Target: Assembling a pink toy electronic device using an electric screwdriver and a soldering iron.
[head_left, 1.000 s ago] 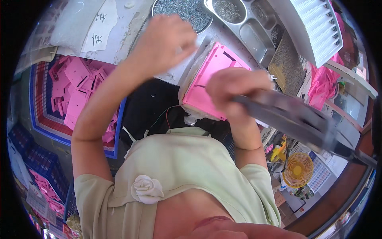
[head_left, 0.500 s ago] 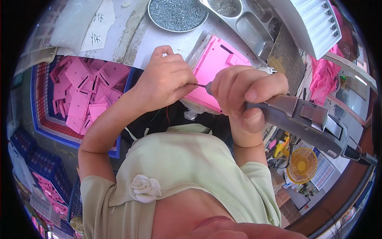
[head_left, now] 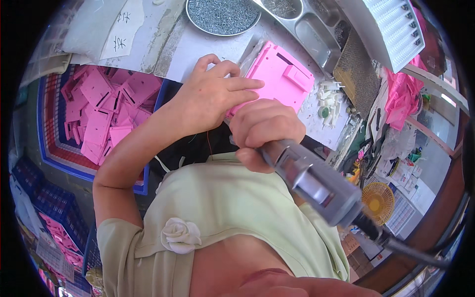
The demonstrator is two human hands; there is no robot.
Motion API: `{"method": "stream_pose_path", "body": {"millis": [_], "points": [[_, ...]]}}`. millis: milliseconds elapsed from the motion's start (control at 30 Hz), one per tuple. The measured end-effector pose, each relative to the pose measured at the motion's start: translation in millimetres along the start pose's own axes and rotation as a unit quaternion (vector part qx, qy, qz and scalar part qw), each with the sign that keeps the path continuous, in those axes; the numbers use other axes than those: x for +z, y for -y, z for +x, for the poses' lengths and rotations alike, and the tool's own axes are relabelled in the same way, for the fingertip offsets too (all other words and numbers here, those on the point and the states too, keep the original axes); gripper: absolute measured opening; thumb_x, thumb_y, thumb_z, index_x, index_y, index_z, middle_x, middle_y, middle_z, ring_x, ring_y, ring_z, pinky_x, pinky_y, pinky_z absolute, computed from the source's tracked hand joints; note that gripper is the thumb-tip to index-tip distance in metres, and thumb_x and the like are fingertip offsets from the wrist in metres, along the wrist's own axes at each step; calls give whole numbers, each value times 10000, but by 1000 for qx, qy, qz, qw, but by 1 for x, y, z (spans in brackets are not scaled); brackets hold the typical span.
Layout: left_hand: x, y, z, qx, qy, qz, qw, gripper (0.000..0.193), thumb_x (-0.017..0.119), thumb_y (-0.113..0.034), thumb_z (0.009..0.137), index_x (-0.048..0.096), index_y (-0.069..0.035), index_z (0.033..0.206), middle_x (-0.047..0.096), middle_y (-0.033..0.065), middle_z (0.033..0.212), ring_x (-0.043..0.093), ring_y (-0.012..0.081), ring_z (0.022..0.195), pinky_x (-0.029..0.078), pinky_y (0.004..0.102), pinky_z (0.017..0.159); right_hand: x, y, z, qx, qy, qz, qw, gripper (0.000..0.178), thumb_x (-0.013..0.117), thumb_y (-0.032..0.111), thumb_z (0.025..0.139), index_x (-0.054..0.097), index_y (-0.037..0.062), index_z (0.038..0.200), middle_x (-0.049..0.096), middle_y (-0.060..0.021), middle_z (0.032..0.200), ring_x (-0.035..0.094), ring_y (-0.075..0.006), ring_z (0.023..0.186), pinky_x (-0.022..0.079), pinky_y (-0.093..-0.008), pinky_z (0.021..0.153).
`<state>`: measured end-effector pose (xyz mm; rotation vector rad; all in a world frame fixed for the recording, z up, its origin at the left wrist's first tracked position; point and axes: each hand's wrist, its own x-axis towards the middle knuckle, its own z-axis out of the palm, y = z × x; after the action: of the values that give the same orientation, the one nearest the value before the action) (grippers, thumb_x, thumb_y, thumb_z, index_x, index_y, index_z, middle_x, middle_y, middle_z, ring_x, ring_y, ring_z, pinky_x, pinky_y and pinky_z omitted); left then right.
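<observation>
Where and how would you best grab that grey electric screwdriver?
The electric screwdriver is probably best wrapped near its front, coming from the person's right, as the right hand does: its long body slants away from there, and the cord leaves the rear end, clear of the fingers.

pale green top point(head_left: 222, 195), white rose point(head_left: 181, 235)

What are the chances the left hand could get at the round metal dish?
Probably yes: the left hand is near the dish, and nothing seems to stand between them, though its fingers lie over the pink panel.
</observation>
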<state>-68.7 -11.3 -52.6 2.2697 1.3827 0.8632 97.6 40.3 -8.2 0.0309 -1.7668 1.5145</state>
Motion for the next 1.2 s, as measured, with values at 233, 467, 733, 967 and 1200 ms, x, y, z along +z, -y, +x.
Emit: {"method": "stream_pose_path", "body": {"millis": [233,467,733,967,1200], "points": [[-4,-5,13,-5,41,-9,999,320,647,-127,802,749,-150,1103,648,-40,1376,549,263,1102,342,456,1016,-27,24,8,114,-38,11,993,257,781,96,847,592,52,1015,567,-28,621,543,-192,504,484,-354,517],[-2,-22,49,30,7,-16,999,396,695,-45,787,702,-85,1181,656,97,1282,586,322,1129,422,454,1029,-119,90,-25,-6,-131,71,989,324,692,309,986,541,101,1184,513,31,616,491,-129,522,419,-317,500],[42,-22,107,72,-13,43,996,424,751,-128,811,674,-97,1226,647,112,1269,590,345,1166,444,472,1000,-108,94,-68,38,-219,27,975,317,752,300,954,555,88,1084,544,9,622,511,-143,500,415,-305,476],[39,-24,114,27,7,27,999,365,745,-147,837,658,-64,1181,635,129,1265,579,349,1184,431,464,1013,-111,84,-67,48,-237,45,969,324,746,314,959,554,84,1084,534,12,624,511,-129,518,414,-295,489],[45,-11,118,54,-8,18,998,314,723,-181,873,616,-47,1136,649,133,1247,589,350,1175,409,480,1049,-117,74,-61,3,-238,-13,971,306,721,248,972,537,61,1130,501,-1,612,477,-126,496,394,-302,481]]}}
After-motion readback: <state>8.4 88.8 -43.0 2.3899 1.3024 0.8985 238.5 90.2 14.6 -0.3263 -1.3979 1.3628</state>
